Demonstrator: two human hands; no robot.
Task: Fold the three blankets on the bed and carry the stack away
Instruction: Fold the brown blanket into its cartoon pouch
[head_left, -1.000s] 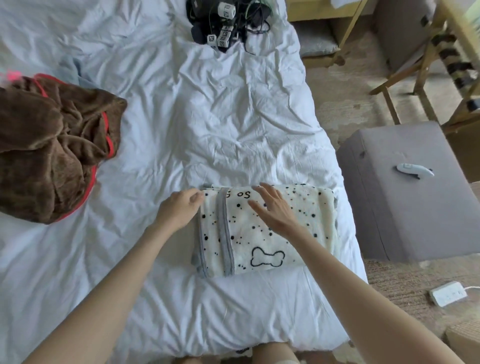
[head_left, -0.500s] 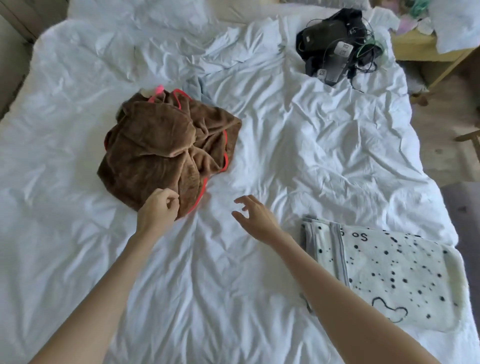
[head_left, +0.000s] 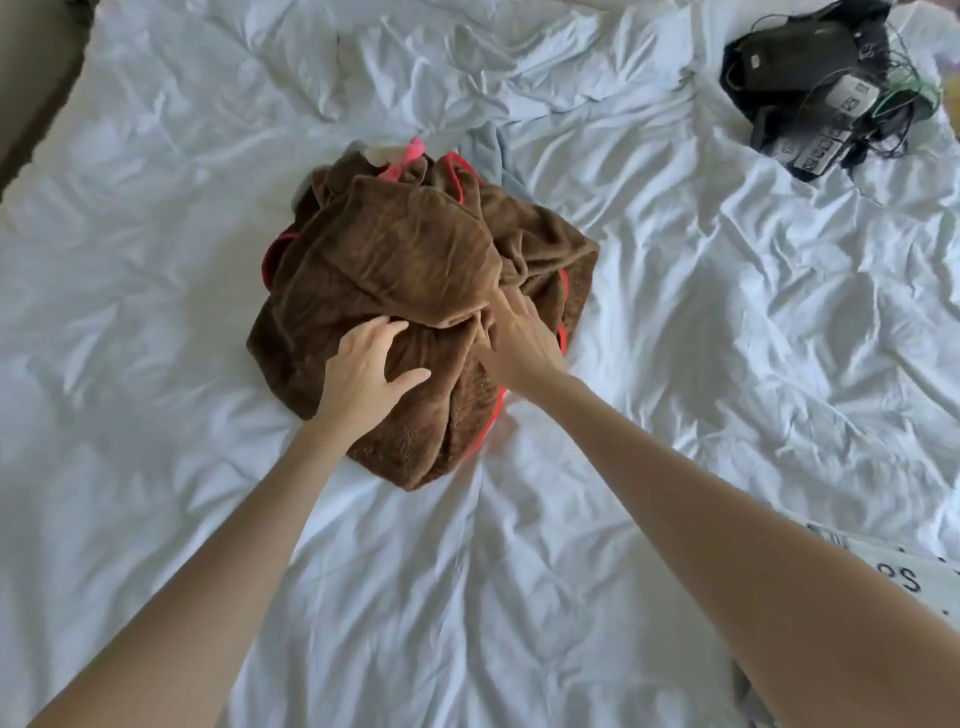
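Note:
A crumpled brown blanket (head_left: 415, 270) with a red edge lies heaped in the middle of the bed (head_left: 156, 467). My left hand (head_left: 366, 376) rests on its near side with fingers spread. My right hand (head_left: 519, 338) reaches into a fold of the same heap, fingers extended; its fingertips are partly hidden in the cloth. A bit of pink and pale cloth (head_left: 400, 156) shows behind the heap. At the right edge, a corner of the folded white spotted blanket (head_left: 893, 577) peeks out beyond my right forearm.
A black bundle of devices and cables (head_left: 826, 88) lies at the bed's far right. A light blue cloth (head_left: 493, 156) sits behind the brown heap. The white sheet is wrinkled all around. A dark headboard or wall edge (head_left: 26, 78) shows at the far left.
My view swung left from the folded spotted blanket. Both hands moved forward from the bare sheet onto the brown heap.

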